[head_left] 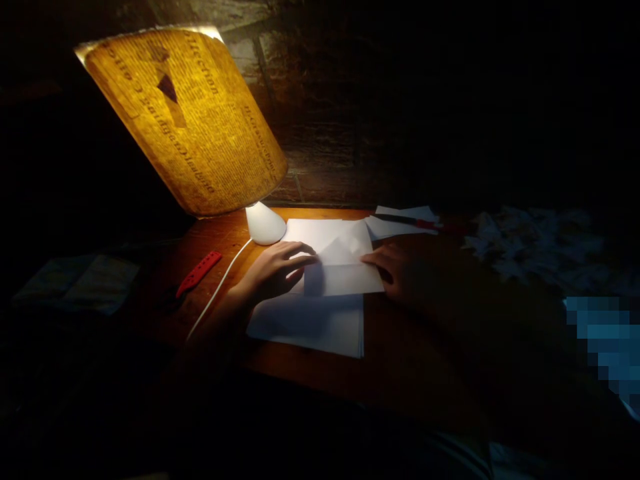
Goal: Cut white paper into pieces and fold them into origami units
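Observation:
A white sheet of paper [343,267], partly folded with a raised triangular flap, lies on a stack of white sheets [310,327] on a wooden table [400,360]. My left hand [275,270] lies flat with its fingers spread on the folded sheet's left edge. At the sheet's right edge, my right hand [393,267] presses with its fingertips. Neither hand grips anything.
A tilted lamp with a newsprint shade [185,113] and a white base [264,223] stands at the table's back; its white cord [220,287] runs forward. A red tool [199,272] lies to the left. More sheets and a red-and-black pen [407,221] lie behind. Crumpled paper [530,247] sits right.

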Demonstrator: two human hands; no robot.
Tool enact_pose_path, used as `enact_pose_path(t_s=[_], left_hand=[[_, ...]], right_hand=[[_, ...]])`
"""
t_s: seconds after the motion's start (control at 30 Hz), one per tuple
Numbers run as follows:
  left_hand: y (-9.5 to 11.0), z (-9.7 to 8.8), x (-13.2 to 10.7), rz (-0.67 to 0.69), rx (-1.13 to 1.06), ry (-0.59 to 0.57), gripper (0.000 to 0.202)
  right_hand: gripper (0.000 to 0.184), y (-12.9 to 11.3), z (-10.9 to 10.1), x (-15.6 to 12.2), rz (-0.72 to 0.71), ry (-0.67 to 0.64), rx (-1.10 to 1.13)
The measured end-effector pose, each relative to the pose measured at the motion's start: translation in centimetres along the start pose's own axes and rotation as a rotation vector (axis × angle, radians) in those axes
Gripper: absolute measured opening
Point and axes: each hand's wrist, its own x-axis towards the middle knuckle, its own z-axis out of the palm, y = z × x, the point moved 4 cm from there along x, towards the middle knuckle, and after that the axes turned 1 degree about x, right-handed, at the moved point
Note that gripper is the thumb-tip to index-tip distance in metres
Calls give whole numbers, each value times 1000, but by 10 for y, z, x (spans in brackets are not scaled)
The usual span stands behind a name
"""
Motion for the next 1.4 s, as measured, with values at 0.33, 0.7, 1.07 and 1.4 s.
enact_pose_path(t_s=[0.33,0.7,1.07,1.4], left_hand=[[4,17,-2,-48,-224,-266,50],[13,24,4,-64,-270,-246,40],[21,28,9,-31,-310,-116,25],[21,27,7,-116,-304,-129,18]], right_hand=[[46,-4,10,-5,-66,-125,-130],[29,-6,20,-2,-104,-194,-108],[25,-10,18,-1,-164,-208,-210],[14,-9,20,-2,-124,-213,-188]])
